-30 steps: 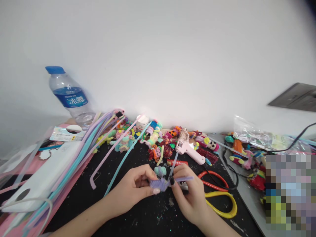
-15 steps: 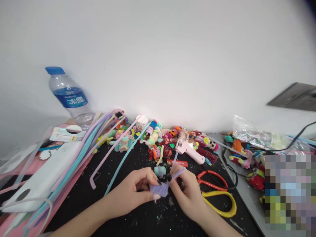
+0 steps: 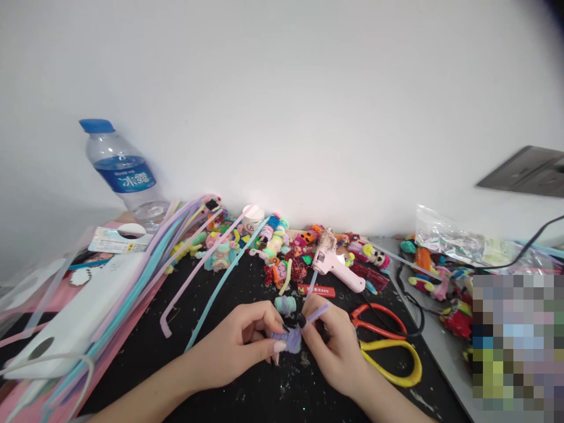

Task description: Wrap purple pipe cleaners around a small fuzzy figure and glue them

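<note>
My left hand (image 3: 240,343) pinches a small lilac pipe-cleaner bundle (image 3: 291,340) between thumb and fingers, low over the black mat (image 3: 229,388). My right hand (image 3: 335,346) is closed on the free lilac end (image 3: 318,311) of the same pipe cleaner, which sticks up and to the right from the bundle. A small teal-and-lilac coil (image 3: 285,304) lies just behind the fingers.
A pink glue gun (image 3: 337,265) and a heap of finished pipe-cleaner figures (image 3: 282,247) lie behind the hands. Orange-and-yellow scissors (image 3: 388,346) sit to the right, long pastel pipe cleaners (image 3: 176,258) and a water bottle (image 3: 126,173) to the left. A plastic bag (image 3: 462,244) lies at the right.
The free lilac end, stretched out to the right a second ago, now points up beside the bundle. My right hand has drawn in closer to my left.
</note>
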`<state>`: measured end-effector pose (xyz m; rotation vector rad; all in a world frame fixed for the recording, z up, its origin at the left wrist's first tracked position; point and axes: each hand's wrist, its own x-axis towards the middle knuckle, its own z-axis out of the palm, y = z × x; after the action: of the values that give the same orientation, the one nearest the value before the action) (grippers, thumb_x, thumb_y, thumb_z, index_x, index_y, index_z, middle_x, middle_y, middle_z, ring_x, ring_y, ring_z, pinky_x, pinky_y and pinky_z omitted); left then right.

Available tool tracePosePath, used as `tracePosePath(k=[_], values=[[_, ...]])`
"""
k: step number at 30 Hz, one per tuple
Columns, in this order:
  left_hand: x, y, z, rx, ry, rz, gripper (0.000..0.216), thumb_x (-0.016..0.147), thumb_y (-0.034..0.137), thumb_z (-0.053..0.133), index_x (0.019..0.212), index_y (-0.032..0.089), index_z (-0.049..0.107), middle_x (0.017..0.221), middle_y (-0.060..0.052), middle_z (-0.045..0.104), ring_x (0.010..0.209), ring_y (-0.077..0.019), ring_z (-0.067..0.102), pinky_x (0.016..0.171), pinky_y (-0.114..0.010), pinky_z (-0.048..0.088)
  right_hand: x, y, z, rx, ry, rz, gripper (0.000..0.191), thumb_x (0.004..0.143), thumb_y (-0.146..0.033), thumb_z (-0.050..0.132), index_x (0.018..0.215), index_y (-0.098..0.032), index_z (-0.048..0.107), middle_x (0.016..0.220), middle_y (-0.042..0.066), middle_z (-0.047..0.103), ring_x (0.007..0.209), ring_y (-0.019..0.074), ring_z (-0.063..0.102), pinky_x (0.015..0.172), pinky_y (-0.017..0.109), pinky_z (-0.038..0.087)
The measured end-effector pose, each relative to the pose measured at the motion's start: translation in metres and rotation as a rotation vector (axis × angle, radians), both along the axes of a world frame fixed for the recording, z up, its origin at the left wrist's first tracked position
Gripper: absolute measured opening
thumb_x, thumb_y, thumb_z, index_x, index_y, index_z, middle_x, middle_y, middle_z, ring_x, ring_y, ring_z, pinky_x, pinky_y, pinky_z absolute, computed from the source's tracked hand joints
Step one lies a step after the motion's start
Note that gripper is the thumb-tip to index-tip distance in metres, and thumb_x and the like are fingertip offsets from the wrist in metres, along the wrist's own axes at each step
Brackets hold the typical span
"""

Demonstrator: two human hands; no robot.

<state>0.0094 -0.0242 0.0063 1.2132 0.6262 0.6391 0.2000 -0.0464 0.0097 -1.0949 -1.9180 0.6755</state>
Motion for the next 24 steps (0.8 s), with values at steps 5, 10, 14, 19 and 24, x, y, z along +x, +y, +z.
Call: tracePosePath(k=[5,10,14,19,24], values=[[-0.001,-0.0017,-0.0017,0.003,0.002,-0.006,0.011,0.076,0.015,0.064,0.073,0.016,0.054,0.086,0.001,0.054,0.071,-0.0122,0.057,0.068,-0.029,0.047,0.0002,0.0,-0.0002,-0.009,-0.009,-0.014,0.021,0.084,-0.014,0.043,0.066,-0.02,0.036,0.061,-0.003,0.039,0.054,0.0111,0.037,0.05,0.022,0.029],[-0.002,-0.0008,-0.0019,0.087,0.072,-0.006,0.013,0.074,0.009,0.065,0.07,0.016,0.055,0.086,0.001,0.057,0.08,-0.0138,0.056,0.073,-0.027,0.043,-0.0019,0.0009,-0.0014,-0.085,-0.002,-0.023,0.024,0.082,-0.013,0.043,0.063,-0.021,0.032,0.058,-0.005,0.035,0.052,0.01,0.035,0.049,0.021,0.027],[-0.0021,0.0004,-0.0011,0.123,0.083,-0.01,0.015,0.074,0.008,0.065,0.066,0.016,0.055,0.087,0.001,0.056,0.082,-0.014,0.055,0.074,-0.027,0.043,-0.001,0.002,-0.003,-0.133,0.021,0.005,0.025,0.083,-0.014,0.042,0.062,-0.021,0.03,0.057,-0.006,0.033,0.052,0.0099,0.034,0.05,0.021,0.027],[-0.0012,0.0016,-0.0024,0.078,0.049,-0.009,0.012,0.072,0.011,0.068,0.071,0.017,0.056,0.093,-0.001,0.055,0.083,-0.0148,0.056,0.073,-0.028,0.044,0.001,0.0012,-0.0023,-0.155,0.035,0.011,0.026,0.086,-0.016,0.042,0.062,-0.02,0.032,0.059,-0.005,0.034,0.055,0.0105,0.035,0.052,0.022,0.028],[0.0002,0.0039,-0.0026,0.088,0.084,0.054,0.015,0.07,0.016,0.071,0.065,0.015,0.057,0.086,-0.001,0.057,0.082,-0.0147,0.056,0.075,-0.029,0.043,0.0009,0.0,0.0001,-0.15,0.035,0.018,0.026,0.087,-0.019,0.043,0.062,-0.02,0.034,0.06,-0.005,0.035,0.056,0.0111,0.037,0.054,0.022,0.031]])
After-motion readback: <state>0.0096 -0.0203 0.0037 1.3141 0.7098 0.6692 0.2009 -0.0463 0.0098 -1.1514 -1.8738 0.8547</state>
